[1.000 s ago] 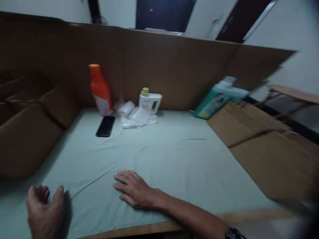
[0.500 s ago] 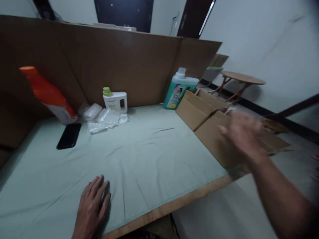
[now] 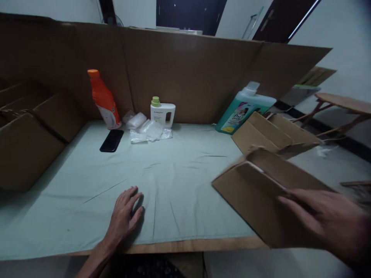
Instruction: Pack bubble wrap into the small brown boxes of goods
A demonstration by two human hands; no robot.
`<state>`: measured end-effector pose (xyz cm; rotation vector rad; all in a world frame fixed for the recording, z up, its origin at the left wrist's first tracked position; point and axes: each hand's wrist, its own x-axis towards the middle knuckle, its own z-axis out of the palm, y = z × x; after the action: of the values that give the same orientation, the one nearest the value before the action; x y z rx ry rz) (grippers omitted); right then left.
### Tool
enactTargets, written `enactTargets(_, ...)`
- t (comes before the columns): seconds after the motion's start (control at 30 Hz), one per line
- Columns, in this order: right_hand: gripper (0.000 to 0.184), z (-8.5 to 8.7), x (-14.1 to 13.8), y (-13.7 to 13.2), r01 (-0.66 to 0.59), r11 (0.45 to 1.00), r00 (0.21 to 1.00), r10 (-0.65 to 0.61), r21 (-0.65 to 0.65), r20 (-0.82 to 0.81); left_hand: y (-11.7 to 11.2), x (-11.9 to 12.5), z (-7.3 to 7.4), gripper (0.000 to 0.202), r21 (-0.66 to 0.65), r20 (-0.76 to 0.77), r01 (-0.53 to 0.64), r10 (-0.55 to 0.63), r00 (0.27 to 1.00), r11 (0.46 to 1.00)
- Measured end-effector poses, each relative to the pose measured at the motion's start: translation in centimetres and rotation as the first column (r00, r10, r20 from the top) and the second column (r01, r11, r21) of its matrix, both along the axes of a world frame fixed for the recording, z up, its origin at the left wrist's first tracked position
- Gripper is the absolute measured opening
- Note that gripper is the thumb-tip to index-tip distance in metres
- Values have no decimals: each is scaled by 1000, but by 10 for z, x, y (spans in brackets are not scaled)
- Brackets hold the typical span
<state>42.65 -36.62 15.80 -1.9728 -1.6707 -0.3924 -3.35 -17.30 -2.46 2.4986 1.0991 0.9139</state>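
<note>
My right hand (image 3: 324, 216) is closed on the top edge of an open cardboard box (image 3: 261, 200) at the table's right front corner, thumb on the side facing me. The box is tilted, and what it holds inside is hidden. My left hand (image 3: 124, 210) lies on the pale green cloth (image 3: 185, 185) near the front edge, palm down with its fingers stretched out, and nothing is in it. A second cardboard box (image 3: 255, 135) stands just behind the gripped one.
A teal jug (image 3: 237, 112) leans by the right boxes. Along the back cardboard wall (image 3: 185, 73) are a white bottle (image 3: 158, 114), bubble wrap (image 3: 150, 131) and an orange bottle (image 3: 104, 100). A black phone (image 3: 112, 141) lies in front; another box (image 3: 29, 146) is at left.
My right hand has come down toward me and now grips the box edge, with the box tilted and shifted nearer. The view has turned left. My left hand stays on the cloth.
</note>
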Motion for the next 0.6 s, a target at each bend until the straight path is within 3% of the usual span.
enactTargets(0.07,20,17,-60,25,-164,986,972,166,-27,169,-4,2,6,42,-115,58,-14,21,998,993)
enactTargets(0.13,18,31,-107,47,-321,942,934,332,-97,133,-8,3,13,51,-226,111,-19,45,993,974)
enactTargets(0.2,16,40,-136,58,-431,891,896,441,-139,49,-13,0,19,60,-303,152,-14,63,986,953)
enactTargets(0.27,17,41,-145,56,-449,892,893,449,-53,-14,-15,-6,23,67,-357,177,-14,82,981,934)
enactTargets(0.33,20,34,-138,46,-320,940,940,331,119,-83,-16,-14,25,70,-398,187,-31,114,976,917)
enactTargets(0.4,15,17,-121,34,-52,983,974,89,177,-206,-15,-20,26,69,-416,189,-33,122,974,909)
enactTargets(0.47,15,-8,-105,26,169,984,931,-141,54,-337,-14,-21,27,68,-416,187,-8,94,978,910)
enactTargets(0.5,23,-23,-99,24,214,976,893,-215,-47,-395,-13,-18,28,68,-413,188,16,69,980,911)
enactTargets(0.6,44,-70,-95,28,115,942,793,-278,-314,-542,-13,-2,33,73,-413,200,93,-9,980,906)
